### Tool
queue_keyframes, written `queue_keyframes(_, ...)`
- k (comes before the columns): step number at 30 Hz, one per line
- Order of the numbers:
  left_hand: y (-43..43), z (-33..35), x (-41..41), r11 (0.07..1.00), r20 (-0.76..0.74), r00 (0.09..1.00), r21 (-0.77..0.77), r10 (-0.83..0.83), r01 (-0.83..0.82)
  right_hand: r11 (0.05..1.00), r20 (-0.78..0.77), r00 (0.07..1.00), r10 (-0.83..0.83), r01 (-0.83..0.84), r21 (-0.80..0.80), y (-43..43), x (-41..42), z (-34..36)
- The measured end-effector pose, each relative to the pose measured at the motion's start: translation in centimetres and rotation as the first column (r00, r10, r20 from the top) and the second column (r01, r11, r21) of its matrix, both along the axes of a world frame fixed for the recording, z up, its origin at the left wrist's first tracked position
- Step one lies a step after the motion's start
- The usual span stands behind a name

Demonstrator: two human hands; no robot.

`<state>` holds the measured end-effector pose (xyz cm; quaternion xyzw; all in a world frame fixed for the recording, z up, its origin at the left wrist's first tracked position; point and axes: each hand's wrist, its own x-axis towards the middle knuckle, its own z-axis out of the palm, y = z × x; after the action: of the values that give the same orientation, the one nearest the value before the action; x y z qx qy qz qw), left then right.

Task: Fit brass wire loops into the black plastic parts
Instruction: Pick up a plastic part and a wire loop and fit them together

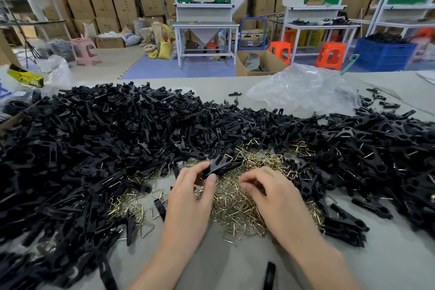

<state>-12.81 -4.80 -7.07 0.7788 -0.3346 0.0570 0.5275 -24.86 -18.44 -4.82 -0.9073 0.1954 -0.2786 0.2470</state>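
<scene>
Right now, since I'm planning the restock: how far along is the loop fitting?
Done: the right heap of black parts shows wire loops fitted. In hand: the left hand holds one black part while the right hand reaches among the loose brass loops. Left: the bigger left heap, mostly without loops.

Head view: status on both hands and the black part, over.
Left hand grips black plastic part. Right hand down in brass wire loops, pinch unclear. Black parts heap crowds the pile.
</scene>
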Motion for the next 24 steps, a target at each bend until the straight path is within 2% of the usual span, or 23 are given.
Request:
queue_keyframes(4, 0.0, 0.0, -0.1, 1.000, -0.002, 1.000, 0.003, -0.006, 0.006, 0.958, 0.222, 0.972, -0.075, 0.008, 0.287, -0.2, -0.1, 0.5)
queue_keyframes(8, 0.0, 0.1, -0.2, 1.000, 0.001, 1.000, 0.002, -0.019, 0.019, 0.812, 0.336, 0.934, -0.120, -0.103, 0.575, -0.7, 0.1, 0.7)
queue_keyframes(10, 0.0, 0.2, -0.2, 1.000, 0.001, 1.000, -0.002, -0.022, 0.022, 0.736, 0.348, 0.927, -0.144, -0.135, 0.664, -0.9, 0.2, 0.9)
queue_keyframes(13, 0.0, 0.1, -0.3, 0.999, -0.008, 0.999, -0.004, -0.032, 0.032, 0.714, 0.352, 0.921, -0.165, -0.135, 0.687, -1.0, 0.2, 1.1)
queue_keyframes(15, 0.1, 0.1, -0.3, 0.999, -0.009, 0.999, -0.002, -0.035, 0.035, 0.766, 0.340, 0.931, -0.134, -0.121, 0.632, -0.9, 0.0, 0.9)
queue_keyframes(16, 0.1, 0.1, -0.2, 0.999, -0.009, 0.999, -0.005, -0.035, 0.035, 0.822, 0.296, 0.950, -0.100, -0.089, 0.563, -0.8, -0.1, 0.8)
queue_keyframes(18, 0.0, 0.0, -0.2, 0.999, -0.011, 0.999, -0.017, -0.036, 0.036, 0.960, 0.084, 0.996, -0.022, -0.002, 0.279, -0.6, -0.1, 0.1)
queue_keyframes(19, 0.0, 0.0, -0.2, 0.999, -0.013, 0.999, -0.021, -0.037, 0.037, 0.994, -0.038, 0.999, -0.007, 0.011, 0.107, -0.5, -0.1, -0.3)
queue_keyframes(21, 0.0, 0.0, -0.2, 0.999, -0.013, 0.999, -0.022, -0.040, 0.039, 0.995, -0.159, 0.987, -0.017, 0.001, -0.102, -0.4, 0.2, -1.0)
queue_keyframes(24, 0.0, 0.0, -0.2, 0.999, -0.006, 0.999, -0.015, -0.040, 0.040, 0.986, -0.153, 0.987, -0.040, 0.014, -0.164, -0.4, 0.2, -1.0)
